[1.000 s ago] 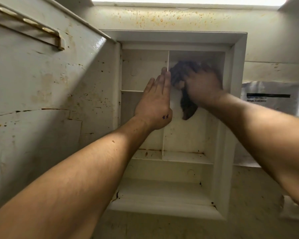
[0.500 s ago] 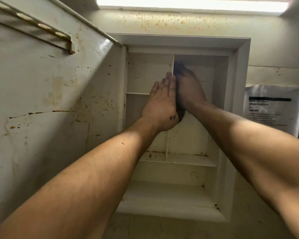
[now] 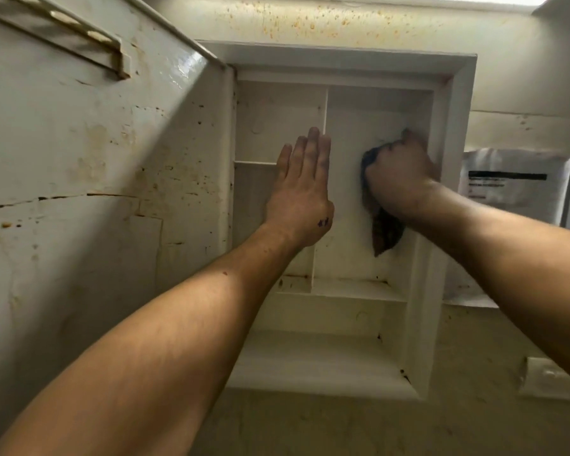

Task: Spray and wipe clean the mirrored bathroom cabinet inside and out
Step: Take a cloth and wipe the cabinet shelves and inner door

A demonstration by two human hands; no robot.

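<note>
1. Two bare arms reach up into an open recessed bathroom cabinet (image 3: 454, 126). At far left its door (image 3: 79, 192) stands swung wide, the inner face cracked and flecked with rust, and a slotted rail (image 3: 63, 31) is fixed near the top.
2. At centre, the left hand (image 3: 301, 192) lies flat with its fingers straight and close together. It rests over the vertical divider (image 3: 325, 106) that splits the upper compartments.
3. Set apart from it, the right hand (image 3: 399, 179) is balled round a dark cloth (image 3: 384, 232) inside the upper-right compartment, hard by the side wall. A tail of fabric hangs below the wrist.
4. Rust-brown marks line the shelf (image 3: 359, 287) beneath both hands.
5. At right, printed sheets of paper (image 3: 514, 179) hang on the wall just beside the frame. A pale wall plate (image 3: 547, 376) sits lower down.
</note>
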